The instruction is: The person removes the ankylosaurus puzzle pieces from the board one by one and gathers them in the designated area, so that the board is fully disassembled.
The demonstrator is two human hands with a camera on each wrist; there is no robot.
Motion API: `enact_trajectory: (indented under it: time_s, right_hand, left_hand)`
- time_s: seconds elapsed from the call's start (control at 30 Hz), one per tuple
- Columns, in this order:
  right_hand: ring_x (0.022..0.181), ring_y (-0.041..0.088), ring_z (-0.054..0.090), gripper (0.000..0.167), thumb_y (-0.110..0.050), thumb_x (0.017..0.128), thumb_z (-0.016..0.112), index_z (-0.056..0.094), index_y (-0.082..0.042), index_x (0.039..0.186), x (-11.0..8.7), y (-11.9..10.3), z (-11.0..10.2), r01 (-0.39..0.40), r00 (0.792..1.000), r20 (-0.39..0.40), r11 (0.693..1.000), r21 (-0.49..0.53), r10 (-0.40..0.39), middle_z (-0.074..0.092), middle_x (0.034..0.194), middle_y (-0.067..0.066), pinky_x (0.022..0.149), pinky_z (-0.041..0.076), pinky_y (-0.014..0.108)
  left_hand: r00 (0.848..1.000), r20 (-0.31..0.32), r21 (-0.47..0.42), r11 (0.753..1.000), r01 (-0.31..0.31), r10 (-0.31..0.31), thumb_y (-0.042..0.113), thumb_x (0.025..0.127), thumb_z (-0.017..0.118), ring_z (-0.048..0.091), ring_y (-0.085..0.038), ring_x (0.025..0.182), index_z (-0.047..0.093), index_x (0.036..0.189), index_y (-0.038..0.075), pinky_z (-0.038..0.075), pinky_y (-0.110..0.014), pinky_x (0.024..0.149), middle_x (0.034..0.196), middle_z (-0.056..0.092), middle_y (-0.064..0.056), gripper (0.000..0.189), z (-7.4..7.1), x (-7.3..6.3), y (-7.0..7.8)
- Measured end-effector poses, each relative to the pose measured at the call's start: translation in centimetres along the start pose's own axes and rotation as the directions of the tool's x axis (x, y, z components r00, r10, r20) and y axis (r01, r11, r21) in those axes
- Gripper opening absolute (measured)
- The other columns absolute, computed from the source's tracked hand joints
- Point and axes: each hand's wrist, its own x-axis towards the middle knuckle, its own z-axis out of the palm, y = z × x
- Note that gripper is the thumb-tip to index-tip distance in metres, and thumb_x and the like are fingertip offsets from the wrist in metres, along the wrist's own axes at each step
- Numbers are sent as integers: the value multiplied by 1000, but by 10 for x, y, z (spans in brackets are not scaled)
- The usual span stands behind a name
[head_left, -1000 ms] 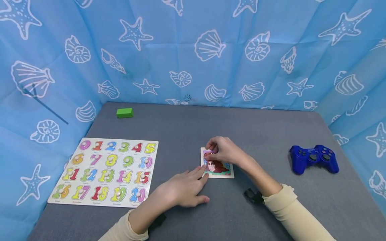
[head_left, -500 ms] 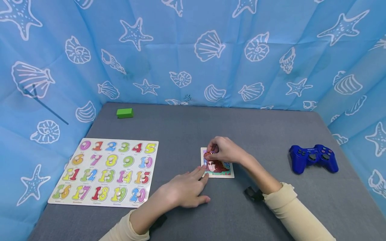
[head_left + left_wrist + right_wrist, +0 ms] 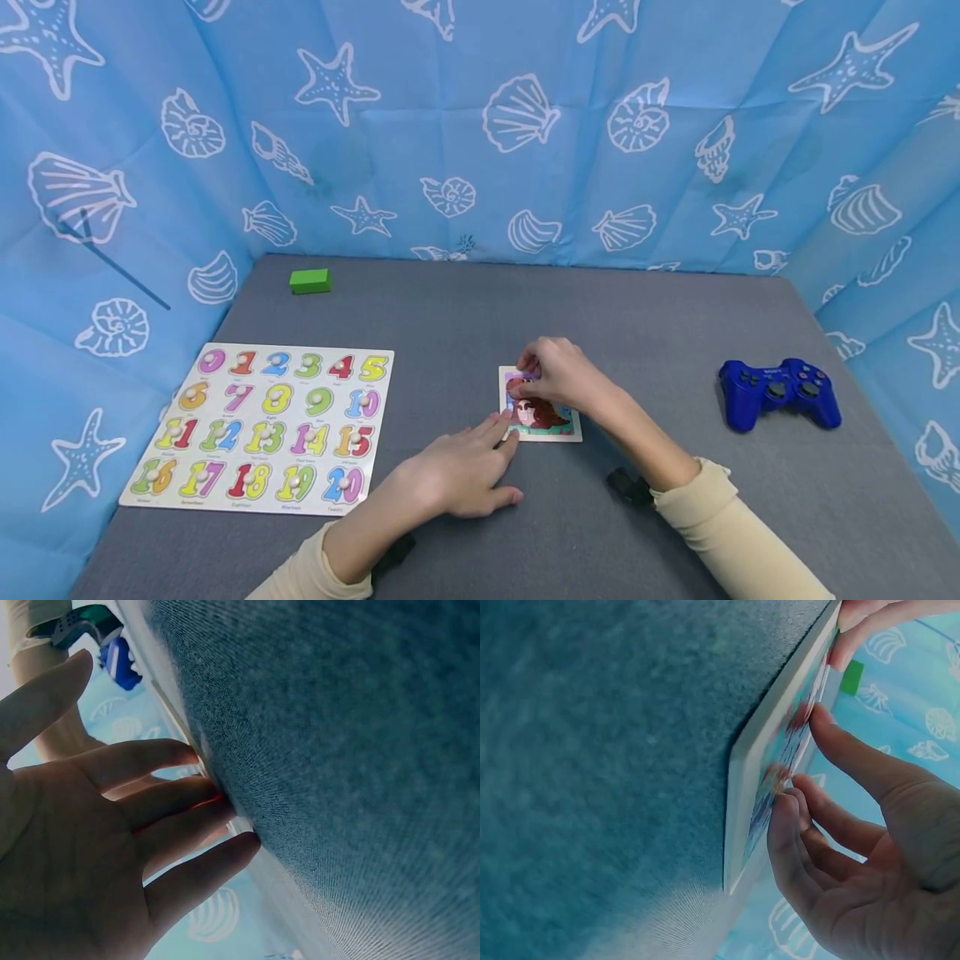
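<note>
A small square picture puzzle (image 3: 576, 435) with a pale frame and a red-haired figure lies flat on the table, mid-view. My right hand (image 3: 566, 373) is over its upper part. Thumb and curled fingers pinch a reddish-brown puzzle piece (image 3: 514, 385) at the picture's surface, mostly covered by the hand. The right wrist view shows the thumb and fingertips of that hand (image 3: 877, 877) against the picture, above the frame's thick edge (image 3: 740, 772). Fingers extended, my left hand (image 3: 461, 472) touches the puzzle's lower left corner. Its fingertips meet the table and frame in the left wrist view.
A white number puzzle board (image 3: 251, 429) with knobbed pieces lies at left. Behind it sits a green block (image 3: 311, 282). On the right is a blue game controller (image 3: 780, 393). A blue seashell-print curtain (image 3: 517, 192) borders the grey table (image 3: 645, 317).
Both hands stay almost still. My right hand's fingers shift very slightly at the puzzle's upper part; the left hand keeps its place at the corner.
</note>
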Motion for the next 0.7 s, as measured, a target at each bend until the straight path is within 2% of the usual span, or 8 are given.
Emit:
enact_trajectory:
  time_s: [0.27,0.43,0.7]
  right_hand:
    - [76,11,63,28,-27,88,93,79,-3,96,2,3,0,32,999,-10,999,-9,-32,76,89,7,70,54,29]
    - [73,10,59,25,-26,91,90,78,-5,96,2,8,0,42,999,14,998,43,-43,73,86,6,66,49,26]
    - [81,11,62,25,-25,93,87,75,-4,101,3,15,1,57,996,58,994,96,-63,72,93,7,74,53,27]
  left_hand:
    - [1000,4,-8,1000,2,-2,57,107,62,27,-21,170,43,167,12,41,-46,130,183,23,-7,77,-1,0,0]
    - [1000,11,-16,1000,1,0,56,107,61,26,-22,170,43,167,11,40,-46,131,183,22,-8,78,-1,0,0]
    - [1000,24,-20,1000,-1,2,57,107,61,26,-22,170,43,167,12,41,-46,130,183,21,-7,78,-1,1,0]
